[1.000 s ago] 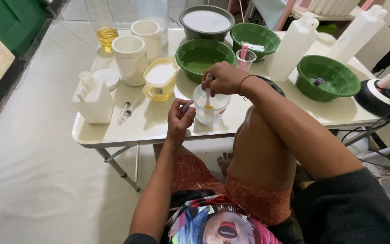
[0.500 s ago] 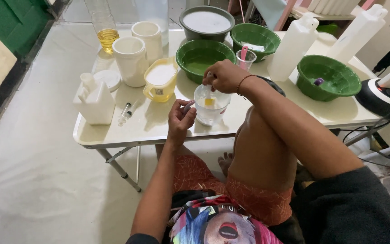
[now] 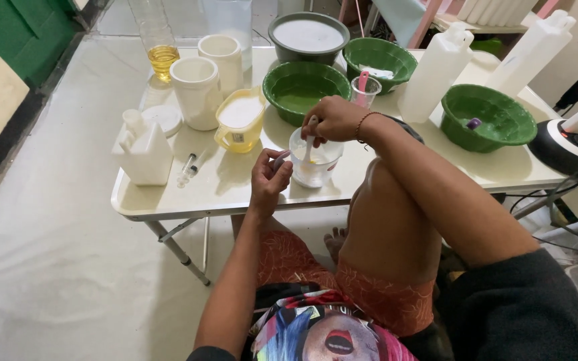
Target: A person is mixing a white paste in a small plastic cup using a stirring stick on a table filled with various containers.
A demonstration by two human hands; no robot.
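Note:
A clear plastic cup (image 3: 316, 167) with yellowish liquid stands near the front edge of the cream folding table (image 3: 168, 200). My right hand (image 3: 332, 119) hovers over the cup, fingers closed on a white spoon (image 3: 309, 148) that dips into it. My left hand (image 3: 269, 177) rests at the cup's left side, pinching a small thin object against the rim; what it is cannot be made out.
Left of the cup sit a yellow jug of white liquid (image 3: 240, 119), two syringes (image 3: 188, 167), a white jerrycan (image 3: 143, 148) and white tubs (image 3: 197, 90). Behind are green bowls (image 3: 300, 90), a grey basin (image 3: 308, 35), tall white bottles (image 3: 436, 70). My raised knee (image 3: 396, 220) is under the table edge.
My right hand has kept moving the spoon around inside the cup. My left hand stays beside the cup, barely shifted.

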